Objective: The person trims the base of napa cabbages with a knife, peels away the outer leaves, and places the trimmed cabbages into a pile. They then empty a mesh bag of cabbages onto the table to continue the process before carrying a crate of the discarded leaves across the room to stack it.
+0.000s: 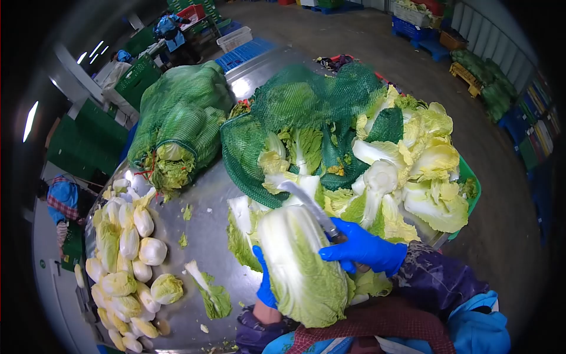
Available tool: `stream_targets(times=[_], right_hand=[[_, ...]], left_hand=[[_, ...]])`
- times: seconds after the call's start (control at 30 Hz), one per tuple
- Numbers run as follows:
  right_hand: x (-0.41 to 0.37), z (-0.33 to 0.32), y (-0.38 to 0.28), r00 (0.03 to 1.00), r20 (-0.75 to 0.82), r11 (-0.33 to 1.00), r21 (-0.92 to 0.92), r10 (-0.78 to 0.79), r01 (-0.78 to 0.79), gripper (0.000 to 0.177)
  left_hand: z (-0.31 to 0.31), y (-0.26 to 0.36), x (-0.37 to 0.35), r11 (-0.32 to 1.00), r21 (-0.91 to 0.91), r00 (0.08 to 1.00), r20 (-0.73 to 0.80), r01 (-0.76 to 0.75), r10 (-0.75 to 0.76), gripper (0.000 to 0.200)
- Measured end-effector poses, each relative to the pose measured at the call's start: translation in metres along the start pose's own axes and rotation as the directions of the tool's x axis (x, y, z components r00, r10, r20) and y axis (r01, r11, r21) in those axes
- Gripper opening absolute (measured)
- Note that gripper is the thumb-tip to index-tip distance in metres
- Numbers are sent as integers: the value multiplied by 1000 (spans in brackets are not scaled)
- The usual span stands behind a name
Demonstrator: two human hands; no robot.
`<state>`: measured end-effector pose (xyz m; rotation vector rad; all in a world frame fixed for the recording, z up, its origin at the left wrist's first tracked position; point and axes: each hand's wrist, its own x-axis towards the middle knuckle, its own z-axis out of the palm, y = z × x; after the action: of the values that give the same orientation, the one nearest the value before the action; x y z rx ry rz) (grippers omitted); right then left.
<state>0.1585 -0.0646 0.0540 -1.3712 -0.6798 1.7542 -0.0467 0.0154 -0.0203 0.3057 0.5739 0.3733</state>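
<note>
A large napa cabbage (303, 265) is held close to my body, its white base facing away from me and its green leaves toward me. My left hand (265, 286), in a blue glove, grips it from the left side, partly hidden behind it. In my blue-gloved right hand (368, 245) is a knife (314, 206), its blade pointing up and left across the top right of the cabbage. Loose cabbage leaves (244, 227) lie just beyond the cabbage. An open green mesh sack (242, 156) with leaves in its mouth is behind them.
Several small trimmed cabbages (130, 242) are piled on the metal table (200, 236) at left. A full mesh sack (183, 106) stands behind them. Discarded leaves (436, 159) heap over a green crate (473, 189) at right. Other people (171, 32) work farther off.
</note>
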Motion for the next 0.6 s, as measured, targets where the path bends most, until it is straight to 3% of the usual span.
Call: stream_targets(times=[0.07,0.1,0.17,0.2,0.3,0.33,0.37,0.4,0.43,0.5,0.53,0.6], right_hand=[[-4,-5,7,980,-58,978,72,-193,197,81],[-1,-3,13,981,-56,979,75,-188,192,81],[4,3,28,894,-256,929,-68,-368,363,76],[1,5,29,896,-251,930,-68,-367,361,76],[-3,-5,36,915,-277,952,-177,-292,250,62],[2,-20,46,774,-303,784,-502,-556,367,53],[3,-29,48,588,-221,508,-772,-778,381,43],[-3,-33,44,575,-297,550,-765,-762,334,32],[-11,-34,38,575,-294,547,-768,-763,334,32],[-28,-33,29,670,129,103,-950,-731,295,28],[-32,-28,22,701,204,13,-957,-684,291,18],[-32,-31,21,709,245,-51,-958,-661,284,17]], left_hand=[[16,15,2,940,334,981,-144,-75,129,90],[15,16,-2,941,332,981,-149,-72,128,90],[18,19,-6,653,698,946,118,-296,303,88],[26,17,-8,713,670,964,12,-205,266,86],[35,17,-12,792,590,974,-41,-157,224,77],[35,15,-14,794,589,975,-42,-151,217,77],[35,15,-16,780,602,972,-26,-170,232,79],[33,15,-18,765,614,968,-9,-193,251,81],[31,15,-18,767,612,968,-7,-196,253,81],[26,13,-19,657,716,948,23,-238,319,84],[27,12,-20,658,715,948,20,-235,317,84],[32,13,-22,589,759,949,122,-277,290,90]])
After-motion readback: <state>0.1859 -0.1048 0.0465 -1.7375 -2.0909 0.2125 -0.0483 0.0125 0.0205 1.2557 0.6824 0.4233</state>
